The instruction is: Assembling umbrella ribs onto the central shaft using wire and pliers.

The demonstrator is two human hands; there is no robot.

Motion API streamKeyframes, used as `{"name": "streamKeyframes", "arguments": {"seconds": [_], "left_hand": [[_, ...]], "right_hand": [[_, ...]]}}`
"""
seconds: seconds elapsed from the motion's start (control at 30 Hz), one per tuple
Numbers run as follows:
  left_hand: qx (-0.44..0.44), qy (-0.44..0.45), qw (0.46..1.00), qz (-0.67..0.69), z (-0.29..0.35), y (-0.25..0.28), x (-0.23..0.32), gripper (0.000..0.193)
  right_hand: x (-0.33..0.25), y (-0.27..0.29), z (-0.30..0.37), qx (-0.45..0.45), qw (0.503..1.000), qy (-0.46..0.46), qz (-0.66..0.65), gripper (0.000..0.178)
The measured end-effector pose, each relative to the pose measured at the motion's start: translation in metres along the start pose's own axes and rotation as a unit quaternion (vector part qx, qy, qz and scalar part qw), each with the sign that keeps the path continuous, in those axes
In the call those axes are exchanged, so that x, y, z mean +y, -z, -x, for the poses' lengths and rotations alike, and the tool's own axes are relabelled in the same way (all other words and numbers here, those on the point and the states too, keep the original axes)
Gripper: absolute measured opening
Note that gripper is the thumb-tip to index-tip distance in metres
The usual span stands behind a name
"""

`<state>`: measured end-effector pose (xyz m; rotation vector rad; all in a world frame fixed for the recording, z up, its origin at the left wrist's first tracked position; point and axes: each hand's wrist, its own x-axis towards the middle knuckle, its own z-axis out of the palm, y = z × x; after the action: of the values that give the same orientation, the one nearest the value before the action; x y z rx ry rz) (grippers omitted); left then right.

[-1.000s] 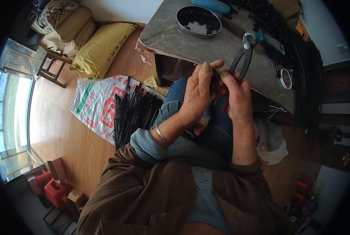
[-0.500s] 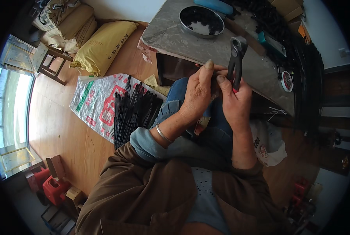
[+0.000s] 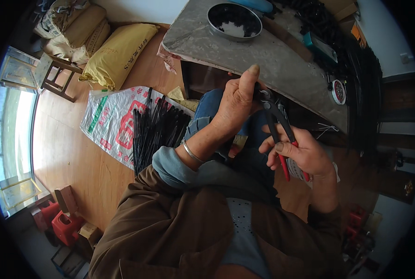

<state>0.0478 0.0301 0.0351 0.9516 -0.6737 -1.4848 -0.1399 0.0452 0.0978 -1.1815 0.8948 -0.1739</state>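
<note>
Head view: the left hand (image 3: 234,103) hides its grip, so I cannot tell its state; the right hand's (image 3: 306,152) grip holds black-and-red metal pliers (image 3: 282,120) near the grey slab-topped table (image 3: 193,39).

The right hand (image 3: 306,151) holds pliers (image 3: 283,122), their head close to the left hand (image 3: 235,101). A bowl (image 3: 231,36) sits on the worktop (image 3: 212,55); black rods (image 3: 158,132) lie on a sack (image 3: 106,124).

The pliers (image 3: 283,122) look matt metal, the bowl (image 3: 235,38) shiny metal.
</note>
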Motion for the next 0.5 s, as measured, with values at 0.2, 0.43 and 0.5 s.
{"name": "streamKeyframes", "arguments": {"seconds": [0.2, 0.43, 0.5], "left_hand": [[0.008, -0.033, 0.998, -0.049, -0.002, -0.006, -0.006, 0.058], [0.026, -0.043, 0.997, -0.052, -0.002, -0.01, -0.01, 0.054], [0.01, -0.027, 0.999, -0.038, -0.003, -0.01, -0.009, 0.053]], "right_hand": [[-0.004, -0.006, 0.005, 0.049, 0.997, -0.064, -0.008, 0.021], [-0.011, 0.001, -0.002, 0.102, 0.961, -0.05, 0.253, 0.011], [-0.013, -0.002, 0.0, 0.105, 0.977, -0.059, 0.177, 0.014]]}}
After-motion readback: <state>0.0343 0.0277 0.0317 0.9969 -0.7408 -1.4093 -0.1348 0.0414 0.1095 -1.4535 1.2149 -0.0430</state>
